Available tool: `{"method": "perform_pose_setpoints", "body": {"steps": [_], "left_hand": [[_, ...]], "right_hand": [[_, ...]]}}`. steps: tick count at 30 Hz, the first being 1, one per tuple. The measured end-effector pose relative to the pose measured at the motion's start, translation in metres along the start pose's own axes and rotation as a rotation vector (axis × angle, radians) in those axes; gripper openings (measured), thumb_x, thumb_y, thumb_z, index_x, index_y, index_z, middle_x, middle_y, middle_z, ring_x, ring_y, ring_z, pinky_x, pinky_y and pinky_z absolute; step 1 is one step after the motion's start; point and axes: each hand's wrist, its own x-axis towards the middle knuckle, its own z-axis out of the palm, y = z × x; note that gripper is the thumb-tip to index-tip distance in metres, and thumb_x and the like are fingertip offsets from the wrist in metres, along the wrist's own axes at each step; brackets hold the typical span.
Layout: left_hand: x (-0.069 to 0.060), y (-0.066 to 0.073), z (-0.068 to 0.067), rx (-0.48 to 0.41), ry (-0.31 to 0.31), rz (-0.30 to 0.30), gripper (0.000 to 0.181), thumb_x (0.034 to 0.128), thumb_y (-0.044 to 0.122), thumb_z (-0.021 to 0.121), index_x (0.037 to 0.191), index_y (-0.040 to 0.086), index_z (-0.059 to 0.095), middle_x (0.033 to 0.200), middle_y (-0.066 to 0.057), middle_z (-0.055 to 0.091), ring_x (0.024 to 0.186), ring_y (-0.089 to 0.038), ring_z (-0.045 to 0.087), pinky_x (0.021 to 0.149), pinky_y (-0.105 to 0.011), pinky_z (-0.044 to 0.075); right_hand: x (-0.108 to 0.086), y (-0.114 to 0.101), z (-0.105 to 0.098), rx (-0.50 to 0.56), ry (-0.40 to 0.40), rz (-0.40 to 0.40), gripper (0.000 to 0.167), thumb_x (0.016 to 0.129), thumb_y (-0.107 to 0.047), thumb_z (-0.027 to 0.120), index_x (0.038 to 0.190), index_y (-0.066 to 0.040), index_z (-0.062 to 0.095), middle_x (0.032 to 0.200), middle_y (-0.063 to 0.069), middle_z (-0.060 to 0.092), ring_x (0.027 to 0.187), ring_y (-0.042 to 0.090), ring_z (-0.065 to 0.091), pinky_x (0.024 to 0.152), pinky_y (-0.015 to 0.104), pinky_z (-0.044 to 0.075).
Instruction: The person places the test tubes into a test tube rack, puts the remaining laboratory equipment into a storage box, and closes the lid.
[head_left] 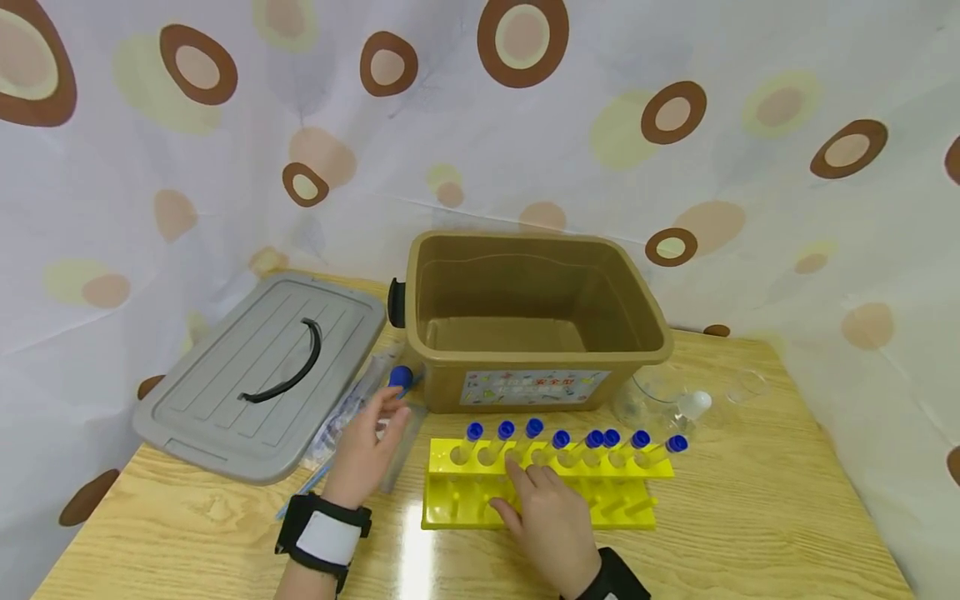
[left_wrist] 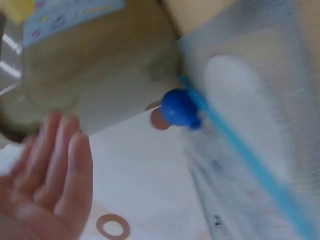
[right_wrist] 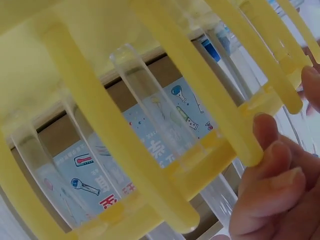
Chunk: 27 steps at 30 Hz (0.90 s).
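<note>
A yellow test tube rack (head_left: 540, 517) stands before the brown bin, holding several clear test tubes with blue caps (head_left: 534, 427) in a leaning row. My right hand (head_left: 551, 521) touches the rack's upper shelf near the third tube, index finger extended and thumb apart. In the right wrist view, its fingers (right_wrist: 280, 185) lie beside a yellow peg (right_wrist: 220, 110), with clear tubes (right_wrist: 145, 95) behind. My left hand (head_left: 367, 450) hovers with loosely bent fingers and holds nothing. Near its fingertips lies a blue rubber bulb (head_left: 401, 377), close to a light-blue stick (left_wrist: 250, 160).
The brown bin (head_left: 540, 367) stands open at the back, bare inside. Left of it lies a grey lid (head_left: 262, 375) with a black handle. Clear plastic packaging (head_left: 341, 425) lies along the lid. Clear vessels, one with a white top (head_left: 693, 405), stand at the right.
</note>
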Motion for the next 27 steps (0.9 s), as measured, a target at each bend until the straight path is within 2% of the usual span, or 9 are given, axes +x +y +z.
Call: {"method": "perform_pose_setpoints", "body": {"steps": [2, 4, 6, 8, 12, 17, 21, 23, 27], "left_hand": [[0.014, 0.007, -0.008, -0.036, 0.103, -0.018, 0.042, 0.099, 0.026, 0.047, 0.132, 0.0, 0.045, 0.123, -0.019, 0.058, 0.108, -0.032, 0.058, 0.088, -0.046, 0.048], [0.029, 0.017, -0.014, -0.071, 0.15, -0.037, 0.048, 0.0988, 0.029, 0.046, 0.136, 0.0, 0.039, 0.131, -0.021, 0.052, 0.113, -0.034, 0.055, 0.091, -0.046, 0.047], [0.043, 0.027, -0.017, -0.077, 0.139, -0.039, 0.056, 0.098, 0.033, 0.047, 0.141, 0.0, 0.033, 0.138, -0.022, 0.044, 0.118, -0.037, 0.051, 0.093, -0.048, 0.046], [0.056, 0.036, -0.017, -0.061, 0.097, -0.046, 0.064, 0.0968, 0.037, 0.048, 0.145, 0.001, 0.026, 0.144, -0.023, 0.036, 0.12, -0.038, 0.048, 0.095, -0.048, 0.045], [0.074, 0.047, -0.011, 0.015, 0.059, -0.082, 0.071, 0.0956, 0.04, 0.049, 0.147, 0.001, 0.021, 0.148, -0.024, 0.026, 0.123, -0.04, 0.046, 0.098, -0.049, 0.042], [0.083, 0.049, -0.003, 0.03, 0.101, -0.148, 0.064, 0.0949, 0.036, 0.045, 0.144, -0.002, 0.03, 0.149, -0.025, 0.023, 0.128, -0.04, 0.041, 0.103, -0.052, 0.037], [0.086, 0.045, 0.0, -0.031, 0.062, -0.196, 0.06, 0.0935, 0.037, 0.041, 0.143, 0.004, 0.034, 0.141, -0.022, 0.042, 0.123, -0.035, 0.048, 0.099, -0.049, 0.042], [0.088, 0.044, 0.0, -0.05, 0.041, -0.213, 0.059, 0.0926, 0.038, 0.04, 0.143, 0.007, 0.035, 0.132, -0.019, 0.052, 0.113, -0.032, 0.056, 0.092, -0.047, 0.047], [0.089, 0.046, -0.001, -0.029, 0.047, -0.238, 0.058, 0.0903, 0.036, 0.04, 0.14, 0.006, 0.039, 0.121, -0.019, 0.06, 0.1, -0.03, 0.06, 0.084, -0.044, 0.05]], "right_hand": [[0.0, -0.001, 0.0, -0.004, -0.006, 0.0, 0.047, 0.07, -0.039, 0.078, 0.106, -0.009, 0.07, 0.076, 0.0, 0.065, 0.07, 0.012, 0.061, 0.054, 0.019, 0.046], [-0.001, -0.001, -0.001, -0.011, -0.01, -0.007, 0.05, 0.07, -0.041, 0.078, 0.108, -0.008, 0.07, 0.076, 0.001, 0.065, 0.071, 0.012, 0.06, 0.056, 0.019, 0.047], [-0.002, -0.003, -0.002, -0.013, -0.01, -0.011, 0.055, 0.069, -0.044, 0.078, 0.108, -0.007, 0.069, 0.077, 0.001, 0.065, 0.072, 0.012, 0.06, 0.058, 0.019, 0.048], [-0.003, -0.004, -0.003, -0.006, -0.008, -0.007, 0.059, 0.067, -0.048, 0.078, 0.108, -0.005, 0.069, 0.078, 0.002, 0.065, 0.071, 0.012, 0.06, 0.058, 0.019, 0.048], [-0.005, -0.007, -0.002, 0.011, 0.003, 0.018, 0.066, 0.064, -0.057, 0.076, 0.105, -0.005, 0.069, 0.081, 0.003, 0.067, 0.074, 0.014, 0.063, 0.059, 0.021, 0.051], [-0.009, -0.012, 0.0, 0.01, 0.005, 0.064, 0.072, 0.061, -0.066, 0.073, 0.101, -0.006, 0.071, 0.083, 0.005, 0.069, 0.075, 0.017, 0.065, 0.059, 0.024, 0.053], [-0.009, -0.015, 0.001, 0.008, 0.033, 0.088, 0.073, 0.06, -0.067, 0.073, 0.097, -0.004, 0.07, 0.078, 0.006, 0.069, 0.068, 0.017, 0.065, 0.054, 0.023, 0.051], [-0.008, -0.016, 0.001, 0.004, 0.059, 0.091, 0.071, 0.06, -0.066, 0.074, 0.093, -0.003, 0.07, 0.074, 0.005, 0.068, 0.061, 0.015, 0.062, 0.05, 0.022, 0.048], [-0.008, -0.015, 0.002, -0.015, 0.107, 0.097, 0.06, 0.057, -0.061, 0.078, 0.079, -0.006, 0.067, 0.062, 0.0, 0.06, 0.048, 0.01, 0.052, 0.041, 0.016, 0.036]]}}
